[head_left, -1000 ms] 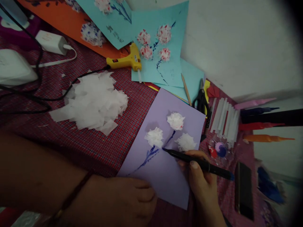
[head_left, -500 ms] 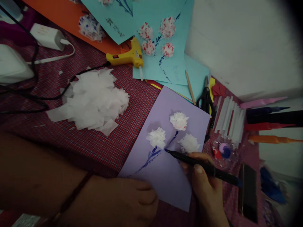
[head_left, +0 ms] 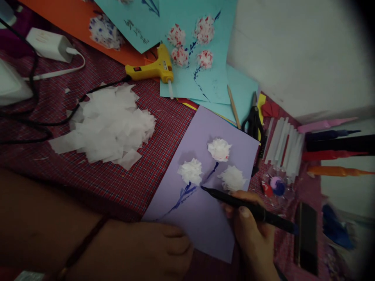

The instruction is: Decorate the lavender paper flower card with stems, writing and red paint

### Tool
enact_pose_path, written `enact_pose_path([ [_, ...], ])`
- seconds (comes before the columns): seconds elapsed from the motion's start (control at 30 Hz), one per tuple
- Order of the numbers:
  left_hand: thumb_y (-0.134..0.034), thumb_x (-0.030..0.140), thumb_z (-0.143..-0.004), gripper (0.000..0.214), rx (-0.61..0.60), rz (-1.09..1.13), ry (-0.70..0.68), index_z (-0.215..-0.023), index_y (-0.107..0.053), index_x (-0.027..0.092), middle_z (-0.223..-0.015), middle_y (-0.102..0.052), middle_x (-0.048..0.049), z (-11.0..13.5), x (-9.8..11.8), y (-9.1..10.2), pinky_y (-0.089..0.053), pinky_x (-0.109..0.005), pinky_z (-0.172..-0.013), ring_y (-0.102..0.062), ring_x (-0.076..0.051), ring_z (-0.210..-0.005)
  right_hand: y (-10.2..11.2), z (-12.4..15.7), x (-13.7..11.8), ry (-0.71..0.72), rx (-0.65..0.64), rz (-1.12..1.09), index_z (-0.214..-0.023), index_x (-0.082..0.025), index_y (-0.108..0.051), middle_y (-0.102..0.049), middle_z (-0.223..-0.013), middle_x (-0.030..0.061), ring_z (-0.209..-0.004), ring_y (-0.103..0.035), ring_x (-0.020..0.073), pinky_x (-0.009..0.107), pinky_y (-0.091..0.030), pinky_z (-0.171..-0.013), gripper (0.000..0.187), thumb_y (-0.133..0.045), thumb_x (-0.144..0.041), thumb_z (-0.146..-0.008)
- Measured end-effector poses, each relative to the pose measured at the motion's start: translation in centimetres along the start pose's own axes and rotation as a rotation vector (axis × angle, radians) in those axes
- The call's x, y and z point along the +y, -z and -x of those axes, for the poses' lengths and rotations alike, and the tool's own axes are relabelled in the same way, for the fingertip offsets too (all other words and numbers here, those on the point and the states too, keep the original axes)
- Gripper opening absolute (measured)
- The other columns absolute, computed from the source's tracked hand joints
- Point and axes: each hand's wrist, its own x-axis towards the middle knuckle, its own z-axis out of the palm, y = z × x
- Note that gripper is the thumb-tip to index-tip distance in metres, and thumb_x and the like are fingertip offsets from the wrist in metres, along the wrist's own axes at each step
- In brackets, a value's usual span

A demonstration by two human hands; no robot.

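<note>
My right hand (head_left: pixel 253 230) is closed around a black marker pen (head_left: pixel 243 205) with a blue rear end. The pen's tip touches or nearly touches a sheet of purple paper (head_left: pixel 205 230), close to a painted blue stem (head_left: pixel 183 201). Three white tissue-paper flowers, including a top one (head_left: pixel 219 149), a left one (head_left: pixel 190 171) and a right one (head_left: pixel 233 178), sit on the sheet. Over the paper's lower left edge lies my left hand (head_left: pixel 164 249), its fingers curled together and their tips hidden. A dark cord bracelet circles that wrist.
A heap of white tissue squares (head_left: pixel 111 125) lies on the checked cloth (head_left: pixel 164 136). Behind are a yellow glue gun (head_left: pixel 158 66) with a black cable and turquoise cards (head_left: pixel 216 84). To the right are a pencil (head_left: pixel 233 107), scissors (head_left: pixel 254 119), glue sticks (head_left: pixel 283 144) and a phone (head_left: pixel 306 238).
The whole view has shifted slightly, so things sit a little farther left. The pen stays near the stem junction, and both hands keep nearly the same pose.
</note>
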Motion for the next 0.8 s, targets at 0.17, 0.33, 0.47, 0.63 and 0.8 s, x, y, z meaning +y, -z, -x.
enact_pose_path([
  [0.17, -0.057, 0.030, -0.087, 0.027, 0.008, -0.027, 0.014, -0.109, -0.069, 0.018, -0.109, -0.069, -0.0031, -0.1, 0.0, 0.1, -0.050, -0.024, -0.090, -0.060, -0.016, -0.097, -0.5, -0.5, -0.7, -0.026, -0.035, -0.224, -0.098, -0.023, -0.065, -0.055, -0.057, -0.0020, -0.056, -0.053, 0.0147, 0.029, -0.048, -0.058, 0.021, -0.054, -0.039, -0.090],
  [0.33, -0.051, 0.029, -0.087, 0.033, 0.050, -0.059, 0.023, -0.114, -0.067, 0.019, -0.122, -0.066, -0.0056, 0.7, 0.9, -0.8, -0.047, -0.031, -0.099, -0.059, -0.020, -0.107, -0.6, -0.6, -0.7, -0.017, -0.009, -0.201, -0.100, -0.024, -0.064, -0.059, -0.064, -0.0010, -0.057, -0.054, 0.0144, 0.028, -0.044, -0.055, 0.017, -0.057, -0.034, -0.089],
  [0.47, -0.054, 0.027, -0.085, 0.034, 0.063, -0.096, 0.060, -0.115, -0.067, 0.019, -0.126, -0.064, -0.0088, 1.0, 1.9, -1.5, -0.045, -0.037, -0.102, -0.058, -0.025, -0.113, -0.3, -1.0, -0.8, 0.060, 0.056, -0.173, -0.098, -0.025, -0.063, -0.061, -0.070, -0.0012, -0.056, -0.053, 0.0134, 0.029, -0.045, -0.057, 0.015, -0.062, -0.033, -0.085],
  [0.63, -0.055, 0.028, -0.087, 0.030, 0.069, -0.091, 0.059, -0.112, -0.068, 0.019, -0.122, -0.067, -0.0066, 0.7, 1.8, -0.9, -0.047, -0.035, -0.100, -0.060, -0.022, -0.109, 0.8, -1.6, -1.4, 0.167, 0.256, -0.115, -0.097, -0.025, -0.062, -0.061, -0.070, -0.0016, -0.058, -0.053, 0.0156, 0.032, -0.046, -0.061, 0.014, -0.059, -0.029, -0.084],
  [0.8, -0.051, 0.025, -0.089, 0.032, 0.054, -0.200, 0.143, -0.118, -0.065, 0.019, -0.124, -0.066, -0.0065, 1.8, 1.1, 0.8, -0.044, -0.041, -0.103, -0.059, -0.024, -0.113, 1.5, -1.9, -2.4, 0.275, 0.368, -0.116, -0.094, -0.025, -0.062, -0.057, -0.064, -0.0025, -0.057, -0.055, 0.0162, 0.032, -0.046, -0.058, 0.013, -0.053, -0.024, -0.085],
])
